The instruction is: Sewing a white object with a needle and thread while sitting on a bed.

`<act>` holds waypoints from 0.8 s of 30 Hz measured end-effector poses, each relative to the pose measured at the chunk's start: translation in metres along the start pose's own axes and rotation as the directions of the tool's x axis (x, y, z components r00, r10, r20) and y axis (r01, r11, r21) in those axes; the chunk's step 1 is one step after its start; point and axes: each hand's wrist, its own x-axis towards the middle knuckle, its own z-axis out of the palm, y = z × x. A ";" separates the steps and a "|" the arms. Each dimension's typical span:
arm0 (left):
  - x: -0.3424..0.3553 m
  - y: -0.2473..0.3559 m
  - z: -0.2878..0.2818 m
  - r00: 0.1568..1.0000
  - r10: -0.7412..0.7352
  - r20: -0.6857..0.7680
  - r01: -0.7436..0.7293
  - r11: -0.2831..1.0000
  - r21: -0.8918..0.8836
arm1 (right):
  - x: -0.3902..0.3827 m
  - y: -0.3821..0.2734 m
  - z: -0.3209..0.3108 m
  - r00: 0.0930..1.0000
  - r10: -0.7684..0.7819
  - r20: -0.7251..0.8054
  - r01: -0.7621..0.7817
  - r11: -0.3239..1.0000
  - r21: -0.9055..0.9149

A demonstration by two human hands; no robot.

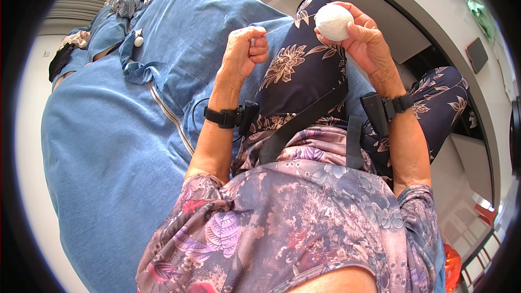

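White thread ball [333, 22] at 1 o'clock, held by your right hand [368, 40], grip curled round its side. Your left hand [245, 51], 12 o'clock: closed, grip pinching thin strand [275, 30] leading toward ball. Judgement: ball well built up, round; strand between hands unwound. Remaining length: cannot tell.

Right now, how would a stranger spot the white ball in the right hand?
On the blue seat cover, find the dark floral trousers. By the left knee, the right hand holds the white ball, which looks far bigger than the small white object on the cover.
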 end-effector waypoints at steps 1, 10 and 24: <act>0.001 0.000 0.000 1.000 -0.001 0.001 0.001 1.000 0.000 | 0.000 0.000 -0.001 1.000 -0.005 -0.011 0.005 1.000 0.018; 0.008 -0.006 -0.021 1.000 -0.026 -0.005 0.024 0.980 -0.196 | 0.002 -0.001 -0.009 0.999 -0.017 -0.035 0.021 0.996 0.091; 0.006 -0.007 -0.036 0.992 0.016 -0.123 -0.023 0.999 -0.050 | 0.002 -0.017 -0.022 0.995 -0.088 -0.038 0.090 0.995 0.053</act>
